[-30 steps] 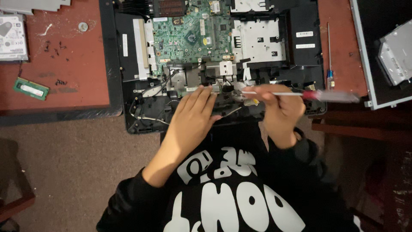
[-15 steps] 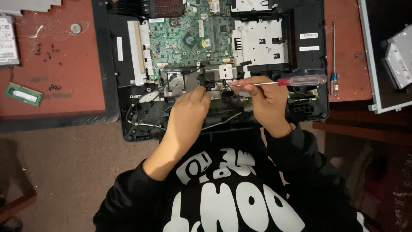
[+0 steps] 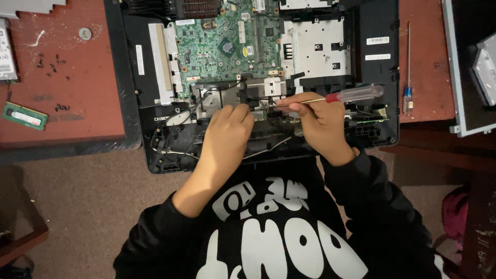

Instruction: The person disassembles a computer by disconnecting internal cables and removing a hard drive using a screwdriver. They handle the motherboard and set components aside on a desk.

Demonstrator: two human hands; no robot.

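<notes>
An opened black laptop chassis (image 3: 380, 67) lies on a red table (image 3: 77, 98), its green circuit board (image 3: 227, 44) and a silver metal plate (image 3: 318, 49) exposed. My right hand (image 3: 320, 126) grips a screwdriver (image 3: 341, 96) with a clear and red handle, held almost flat, its tip pointing left at the parts near the chassis front edge. My left hand (image 3: 227, 134) rests, fingers curled, on the chassis beside that tip, over loose wires (image 3: 181, 111). What its fingertips touch is hidden.
A green memory stick (image 3: 23, 115), small black screws (image 3: 51, 64) and a coin-like disc (image 3: 85, 34) lie left on the table. A thin blue-handled screwdriver (image 3: 408, 77) lies at right, next to a grey panel (image 3: 465, 72). Brown floor lies below the table edge.
The screwdriver has swung up from pointing right-down to nearly level, and my right hand has shifted slightly toward the board. The left hand stays in place.
</notes>
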